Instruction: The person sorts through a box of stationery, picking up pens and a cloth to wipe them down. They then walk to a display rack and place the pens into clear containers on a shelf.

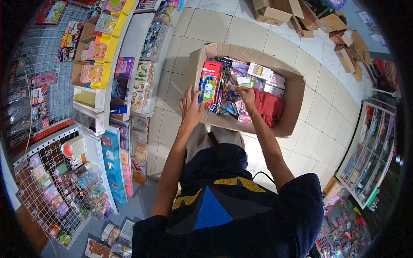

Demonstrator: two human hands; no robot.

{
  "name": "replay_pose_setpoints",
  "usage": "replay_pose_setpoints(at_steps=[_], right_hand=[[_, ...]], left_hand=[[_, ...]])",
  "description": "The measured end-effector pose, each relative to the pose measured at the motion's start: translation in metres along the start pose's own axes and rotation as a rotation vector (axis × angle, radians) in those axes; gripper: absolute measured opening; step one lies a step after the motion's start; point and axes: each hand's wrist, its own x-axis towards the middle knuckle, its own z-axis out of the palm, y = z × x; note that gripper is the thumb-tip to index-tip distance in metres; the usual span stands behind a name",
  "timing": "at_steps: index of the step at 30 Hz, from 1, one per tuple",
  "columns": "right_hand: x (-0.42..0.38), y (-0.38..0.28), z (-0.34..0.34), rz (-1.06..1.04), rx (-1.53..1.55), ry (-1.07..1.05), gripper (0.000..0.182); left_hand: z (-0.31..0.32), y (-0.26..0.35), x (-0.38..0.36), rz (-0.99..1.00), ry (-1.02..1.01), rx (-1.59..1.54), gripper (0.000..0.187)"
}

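Observation:
A cardboard box (294, 109) packed with stationery sits on the tiled floor in front of me. My left hand (192, 106) lies over its left edge, fingers spread, beside a red pencil box (210, 84) with a cartoon dog on it. Inside the carton is my right hand (247, 97), its fingers drawn together above a heap of pens (230, 96); what they pinch is too small to make out. Right by that hand lies a dark red cloth item (269, 107). Small white cartons (260, 71) line the back right of the box.
Shelves with packaged goods (146, 86) run along the left, and a wire rack (47, 189) stands at lower left. Opened cardboard boxes (275, 13) lie on the floor at the top right. A glass display case (368, 150) is on the right.

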Motion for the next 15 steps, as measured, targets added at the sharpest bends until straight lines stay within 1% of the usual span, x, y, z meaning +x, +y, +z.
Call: replay_pose_setpoints(at_steps=[1, 4, 5, 6, 8, 11, 14, 15], right_hand=[[0.006, 0.005, 0.004, 0.058, -0.024, 0.002, 0.031], [0.014, 0.009, 0.023, -0.043, -0.343, -0.042, 0.036], [0.016, 0.006, 0.034, 0.032, -0.472, -0.051, 0.041], [0.014, -0.007, 0.040, 0.087, -0.527, -0.165, 0.048], [0.006, -0.017, 0.066, 0.129, -0.751, -0.002, 0.045], [0.028, 0.006, 0.085, 0.084, -0.806, -0.116, 0.040], [0.017, -0.004, 0.095, -0.104, -1.024, 0.013, 0.035], [0.020, -0.003, 0.094, -0.048, -0.911, -0.037, 0.037]], left_hand=[[0.001, 0.001, 0.001, 0.005, 0.013, -0.019, 0.043], [-0.001, 0.002, 0.000, 0.024, 0.018, -0.025, 0.042], [-0.004, 0.002, -0.001, 0.026, 0.019, -0.031, 0.041], [-0.007, 0.003, -0.004, 0.027, 0.020, -0.036, 0.040], [-0.013, 0.001, -0.013, 0.009, 0.017, -0.026, 0.037], [-0.020, -0.008, -0.031, -0.068, 0.019, -0.023, 0.031], [-0.029, -0.011, -0.050, -0.139, 0.029, -0.012, 0.030], [-0.029, -0.015, -0.058, -0.136, 0.050, -0.012, 0.030]])
